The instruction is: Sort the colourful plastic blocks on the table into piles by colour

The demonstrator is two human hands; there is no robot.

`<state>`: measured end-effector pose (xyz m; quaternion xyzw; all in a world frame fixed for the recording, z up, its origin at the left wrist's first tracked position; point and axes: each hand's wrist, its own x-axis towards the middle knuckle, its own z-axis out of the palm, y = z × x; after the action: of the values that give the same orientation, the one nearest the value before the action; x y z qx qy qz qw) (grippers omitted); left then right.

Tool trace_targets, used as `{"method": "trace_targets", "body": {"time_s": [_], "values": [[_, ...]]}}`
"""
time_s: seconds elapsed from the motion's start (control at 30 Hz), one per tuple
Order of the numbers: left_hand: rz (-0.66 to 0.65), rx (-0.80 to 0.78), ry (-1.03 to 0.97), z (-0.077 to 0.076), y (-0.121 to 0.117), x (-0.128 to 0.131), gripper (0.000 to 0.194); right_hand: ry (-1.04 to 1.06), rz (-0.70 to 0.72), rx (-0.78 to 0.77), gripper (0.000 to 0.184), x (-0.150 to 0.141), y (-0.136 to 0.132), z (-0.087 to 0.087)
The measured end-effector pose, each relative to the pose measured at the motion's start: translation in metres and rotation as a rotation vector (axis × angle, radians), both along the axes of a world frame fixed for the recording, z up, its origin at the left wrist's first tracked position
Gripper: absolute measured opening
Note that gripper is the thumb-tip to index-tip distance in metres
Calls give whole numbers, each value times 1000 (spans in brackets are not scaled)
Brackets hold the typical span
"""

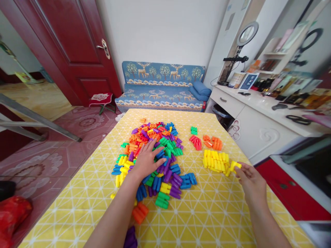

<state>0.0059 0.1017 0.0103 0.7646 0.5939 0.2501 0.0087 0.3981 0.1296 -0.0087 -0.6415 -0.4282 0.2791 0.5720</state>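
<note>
Right hand (249, 175): fingers closed on 1 yellow piece (234, 166), beside yellow group (216, 160) | left hand (147, 159): fingers spread, on mixed pile (168, 146); whether it grips, I cannot tell

Yellow patterned tabletop (201, 217), multicoloured plastic pieces (168, 148), 1 mixed pile

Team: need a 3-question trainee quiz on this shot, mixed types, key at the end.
1. Multiple choice. What colour is the piece in the right hand?
A) blue
B) yellow
C) purple

2. Fill in. On the right side of the table, the small group just beyond the red group is ____.

3. True or false. The left hand, fingers spread, is over the mixed pile.

Key: 1 B; 2 green; 3 true.
</note>
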Motion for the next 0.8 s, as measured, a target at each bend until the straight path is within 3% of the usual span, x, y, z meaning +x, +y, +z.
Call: {"method": "trace_targets", "body": {"time_s": [0.43, 0.8], "values": [[11, -14, 5, 2, -2, -1, 49, 5, 0, -79, 63, -6, 4, -19], [6, -11, 10, 3, -2, -1, 48, -56, -32, -65, 59, -6, 3, -22]]}}
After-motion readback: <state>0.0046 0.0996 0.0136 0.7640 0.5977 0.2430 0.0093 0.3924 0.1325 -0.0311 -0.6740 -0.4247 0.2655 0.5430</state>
